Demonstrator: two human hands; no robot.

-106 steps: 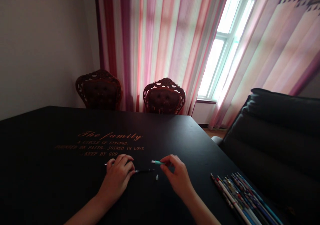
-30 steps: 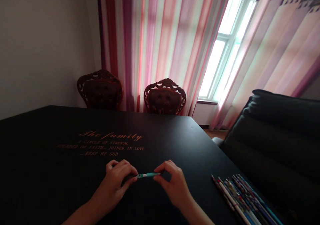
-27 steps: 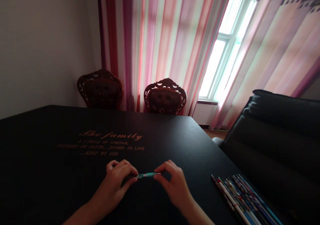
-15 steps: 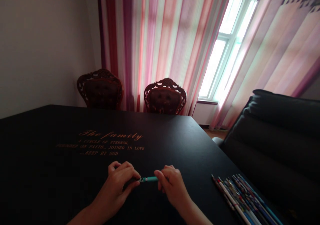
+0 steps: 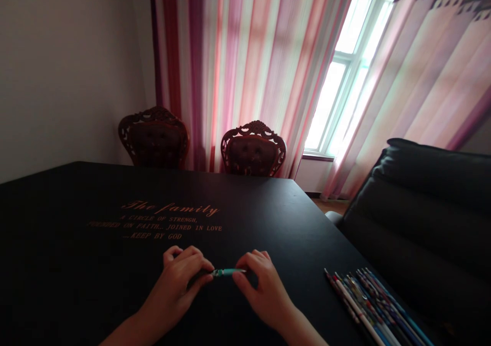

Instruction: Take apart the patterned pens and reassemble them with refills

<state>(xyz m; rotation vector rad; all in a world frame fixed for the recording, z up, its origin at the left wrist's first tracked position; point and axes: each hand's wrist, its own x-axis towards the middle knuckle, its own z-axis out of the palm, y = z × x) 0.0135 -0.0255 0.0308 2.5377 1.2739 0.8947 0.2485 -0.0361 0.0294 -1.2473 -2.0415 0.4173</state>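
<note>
A teal pen (image 5: 227,272) is held level just above the black table (image 5: 268,218), near its front edge. My left hand (image 5: 180,284) pinches the pen's left end with curled fingers; the dark part of the pen is hidden inside that hand. My right hand (image 5: 261,289) grips the teal right end between thumb and fingertips. Both hands are closed on the same pen, a short gap of teal barrel showing between them.
A row of several coloured pens (image 5: 368,305) lies at the table's right front. Gold lettering (image 5: 164,220) is printed on the tabletop. Two carved chairs (image 5: 253,149) stand at the far side, a dark padded chair (image 5: 422,208) at the right.
Seconds ago the hands were apart with separate pen pieces on the table. Now both hold one joined pen, and the right hand has shifted slightly on the teal end.
</note>
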